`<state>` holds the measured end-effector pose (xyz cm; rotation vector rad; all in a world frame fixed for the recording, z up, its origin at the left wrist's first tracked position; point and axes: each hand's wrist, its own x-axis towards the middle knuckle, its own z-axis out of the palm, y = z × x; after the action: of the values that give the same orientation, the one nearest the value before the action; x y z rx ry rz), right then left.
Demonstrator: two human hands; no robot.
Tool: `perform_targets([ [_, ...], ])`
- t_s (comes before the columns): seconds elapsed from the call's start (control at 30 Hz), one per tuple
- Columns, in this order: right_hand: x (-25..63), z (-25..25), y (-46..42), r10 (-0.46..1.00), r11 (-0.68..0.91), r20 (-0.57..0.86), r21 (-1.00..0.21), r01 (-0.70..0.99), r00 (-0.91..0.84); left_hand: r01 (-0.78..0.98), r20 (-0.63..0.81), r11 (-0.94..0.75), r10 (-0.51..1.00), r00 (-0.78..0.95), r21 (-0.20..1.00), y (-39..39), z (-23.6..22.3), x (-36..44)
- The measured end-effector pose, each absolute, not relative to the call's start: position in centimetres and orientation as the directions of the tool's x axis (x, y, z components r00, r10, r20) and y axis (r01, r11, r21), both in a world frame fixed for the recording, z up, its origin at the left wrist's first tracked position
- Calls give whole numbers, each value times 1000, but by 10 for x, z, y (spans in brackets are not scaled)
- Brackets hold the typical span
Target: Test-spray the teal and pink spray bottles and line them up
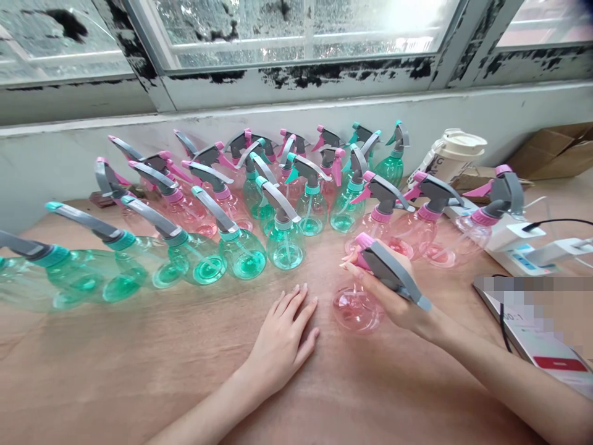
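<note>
My right hand (386, 290) is wrapped round the neck of a clear pink spray bottle (356, 312) with a grey and pink trigger head. That bottle stands on the wooden table, and the hand hides its collar. To its left, my left hand (285, 334) lies flat on the wood with its fingers stretched out, holding nothing. Beyond it stands a green spray bottle (286, 244), nearest in a row of several green ones. Just behind the held bottle are more pink spray bottles, one of them (427, 222) with its grey head turned to the right.
Several more pink and green spray bottles crowd toward the wall under the window. At the right are a white lidded cup (451, 154), a brown paper bag (551, 148), a white power strip (514, 244) with plugs and cables, and a phone-like screen (532, 340), partly blurred out.
</note>
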<state>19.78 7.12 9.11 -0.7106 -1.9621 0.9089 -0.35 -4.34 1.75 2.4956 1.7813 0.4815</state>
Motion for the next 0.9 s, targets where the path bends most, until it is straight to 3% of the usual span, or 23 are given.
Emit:
perform_targets([
  [0.27,199,82,73,744,567,461,-819,92,-483,915,241,-342,926,290,214,-44,17,-3],
  [0.47,195,76,68,755,619,565,-781,80,-332,916,241,-340,927,288,211,-44,18,-2],
  [0.67,193,80,61,776,629,566,-721,290,-278,919,231,-318,936,265,233,-45,19,0],
  [0.9,214,74,38,718,696,539,-537,477,-440,916,250,-322,932,262,241,-45,16,2],
])
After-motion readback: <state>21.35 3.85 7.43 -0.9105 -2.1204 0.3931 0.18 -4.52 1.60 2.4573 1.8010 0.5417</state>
